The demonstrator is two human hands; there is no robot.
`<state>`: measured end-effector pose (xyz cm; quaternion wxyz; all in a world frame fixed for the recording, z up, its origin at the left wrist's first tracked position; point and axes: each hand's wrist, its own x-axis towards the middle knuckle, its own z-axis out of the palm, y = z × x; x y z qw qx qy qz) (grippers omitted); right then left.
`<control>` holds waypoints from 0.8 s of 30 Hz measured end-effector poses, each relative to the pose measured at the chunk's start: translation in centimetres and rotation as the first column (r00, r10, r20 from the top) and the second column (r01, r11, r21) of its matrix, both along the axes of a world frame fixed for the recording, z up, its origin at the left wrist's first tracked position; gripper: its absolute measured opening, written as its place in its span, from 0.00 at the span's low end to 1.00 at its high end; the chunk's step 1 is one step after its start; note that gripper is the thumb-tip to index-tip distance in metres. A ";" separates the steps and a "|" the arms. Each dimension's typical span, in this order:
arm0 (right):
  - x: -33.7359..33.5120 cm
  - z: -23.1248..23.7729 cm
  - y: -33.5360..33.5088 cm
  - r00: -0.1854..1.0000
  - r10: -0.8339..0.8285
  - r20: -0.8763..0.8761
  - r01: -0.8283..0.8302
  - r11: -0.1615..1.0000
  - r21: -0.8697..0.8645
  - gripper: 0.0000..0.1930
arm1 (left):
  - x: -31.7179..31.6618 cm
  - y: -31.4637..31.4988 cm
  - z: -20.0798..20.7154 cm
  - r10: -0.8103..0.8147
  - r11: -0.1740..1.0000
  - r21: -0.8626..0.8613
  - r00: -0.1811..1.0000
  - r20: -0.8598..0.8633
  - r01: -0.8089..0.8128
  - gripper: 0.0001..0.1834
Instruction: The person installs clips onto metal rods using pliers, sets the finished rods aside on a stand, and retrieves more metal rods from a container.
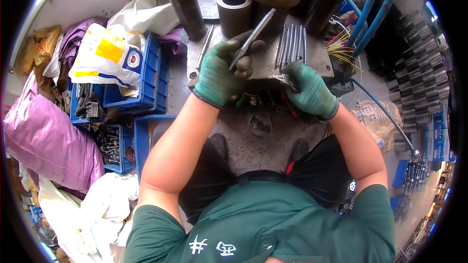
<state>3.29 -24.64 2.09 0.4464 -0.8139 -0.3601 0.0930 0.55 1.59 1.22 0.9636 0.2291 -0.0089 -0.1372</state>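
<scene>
Held rod (258,31): grasped in the left hand (219,75), long axis slanting forward and rightward from the grip.
Rod row (292,44): right of that grip, just beyond the right hand (312,90), the nearer one.
Right-side grip: curled; whether on anything, cannot tell.
Blue bin (128,145): well left of both grips, metal parts (110,143) inside.

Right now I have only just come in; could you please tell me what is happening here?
A person holds a slanted metal rod in the gloved left hand. The gloved right hand is at the front edge of a metal block, near a row of rods; whether it grips something is unclear. Another rod lies apart on the block's left side.
</scene>
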 end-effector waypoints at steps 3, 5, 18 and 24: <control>0.8 -0.4 1.1 0.876 0.039 0.480 0.044 0.986 -0.160 0.12 | 0.0 1.1 -0.8 0.065 0.996 -0.067 0.996 0.062 -0.061 0.29; 1.0 -0.9 2.1 0.840 0.050 0.540 0.073 0.976 -0.203 0.12 | -0.1 1.0 0.0 0.160 0.987 0.000 0.984 0.079 -0.161 0.29; 2.3 -1.6 6.7 0.858 0.145 0.492 0.183 0.809 -0.558 0.15 | 0.3 2.2 -0.7 0.166 0.984 -0.101 0.968 0.186 -0.149 0.26; 1.9 -1.3 6.5 0.868 0.173 0.465 0.140 0.814 -0.564 0.15 | -0.1 1.7 0.2 0.391 0.902 0.155 0.915 0.097 -0.402 0.22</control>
